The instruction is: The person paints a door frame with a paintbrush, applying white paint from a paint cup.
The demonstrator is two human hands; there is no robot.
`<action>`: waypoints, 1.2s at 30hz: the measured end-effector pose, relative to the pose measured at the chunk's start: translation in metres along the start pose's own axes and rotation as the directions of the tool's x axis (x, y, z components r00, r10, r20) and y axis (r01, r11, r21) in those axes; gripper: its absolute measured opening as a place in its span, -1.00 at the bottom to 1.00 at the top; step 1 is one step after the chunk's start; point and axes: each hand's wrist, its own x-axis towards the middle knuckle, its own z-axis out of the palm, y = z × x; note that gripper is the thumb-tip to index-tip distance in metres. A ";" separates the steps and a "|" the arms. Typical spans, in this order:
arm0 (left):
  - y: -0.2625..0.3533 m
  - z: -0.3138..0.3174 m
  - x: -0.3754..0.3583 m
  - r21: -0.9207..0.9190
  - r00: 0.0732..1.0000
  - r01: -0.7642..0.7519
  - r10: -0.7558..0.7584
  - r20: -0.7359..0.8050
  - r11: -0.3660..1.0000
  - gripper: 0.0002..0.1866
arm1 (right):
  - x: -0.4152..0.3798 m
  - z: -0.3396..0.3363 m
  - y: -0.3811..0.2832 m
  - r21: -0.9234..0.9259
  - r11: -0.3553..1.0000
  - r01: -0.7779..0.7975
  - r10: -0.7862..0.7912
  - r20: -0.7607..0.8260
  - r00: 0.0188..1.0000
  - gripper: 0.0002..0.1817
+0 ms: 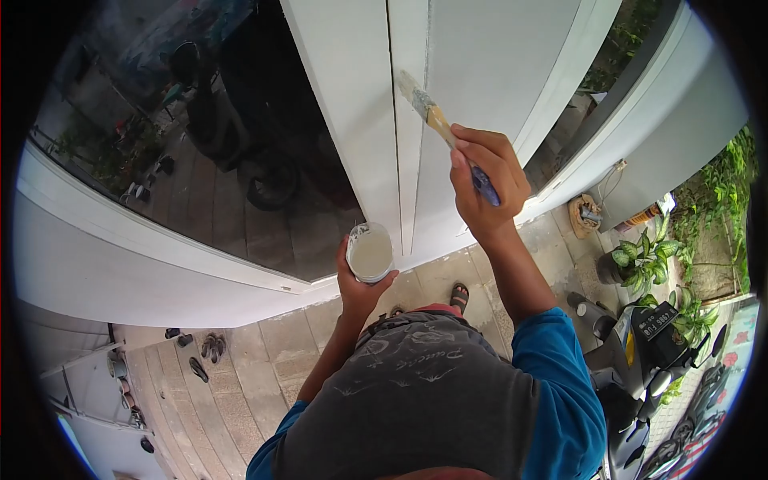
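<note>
My right hand (490, 180) is closed round the handle of a paintbrush (432, 114), which has a yellow and blue handle. The bristles point up and left, right at the edge strip of the white door panel (492, 64). Low in front of my body, my left hand (360, 292) grips a small plastic cup (371, 253) from below and the side. Pale, whitish paint fills much of the cup, and some is smeared on its rim.
Dark glass (200, 144) in a white frame stands on the left. On the tiled floor (272, 352) lie sandals (213, 347). To the right are a brown bag (586, 216), a potted plant (644, 260) and a parked motorbike (640, 368).
</note>
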 end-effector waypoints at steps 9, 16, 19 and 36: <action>-0.007 -0.003 -0.007 -0.047 1.000 0.007 -0.008 -0.028 0.999 0.23 | -0.029 0.001 -0.003 -0.006 0.994 -0.108 0.108 0.047 0.993 -0.77; -0.003 -0.003 -0.007 -0.024 1.000 -0.011 0.011 -0.019 1.000 0.21 | -0.021 0.013 0.002 -0.013 0.999 -0.033 0.033 0.020 0.999 -0.75; -0.003 -0.003 -0.008 -0.035 0.999 -0.012 0.011 -0.031 0.999 0.20 | -0.043 0.011 -0.001 -0.012 0.994 -0.107 0.107 0.036 0.994 -0.76; -0.008 -0.001 -0.005 -0.030 0.999 0.014 -0.015 -0.035 0.999 0.23 | -0.016 -0.003 -0.008 -0.023 0.988 -0.154 0.154 -0.008 0.988 -0.80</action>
